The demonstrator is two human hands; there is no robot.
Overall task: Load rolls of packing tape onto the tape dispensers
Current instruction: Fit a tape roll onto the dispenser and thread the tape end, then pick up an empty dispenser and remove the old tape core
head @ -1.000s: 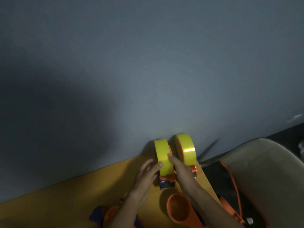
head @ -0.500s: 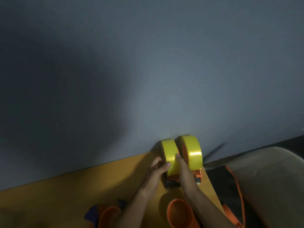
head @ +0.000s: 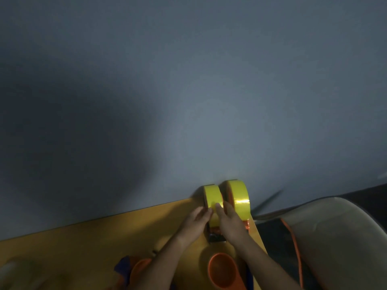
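Two yellow tape rolls stand upright side by side against the grey wall at the far edge of the yellow table [head: 104,237]. The left roll [head: 212,195] sits on an orange dispenser whose metal front end [head: 216,237] shows below it. My left hand [head: 195,220] grips this roll from the left and my right hand [head: 231,222] grips it from the right, thumbs on the tape face. The right roll [head: 238,197] sits on a second orange dispenser [head: 247,225], partly hidden behind my right hand.
An empty orange dispenser hub [head: 225,271] lies near the table's front, and another orange and blue dispenser [head: 134,268] lies left of my left arm. A beige chair [head: 339,237] with an orange strap [head: 296,252] stands right of the table's edge.
The camera view shifted slightly. Both hands stayed on the left roll, and my fingers slid a little higher up its face.
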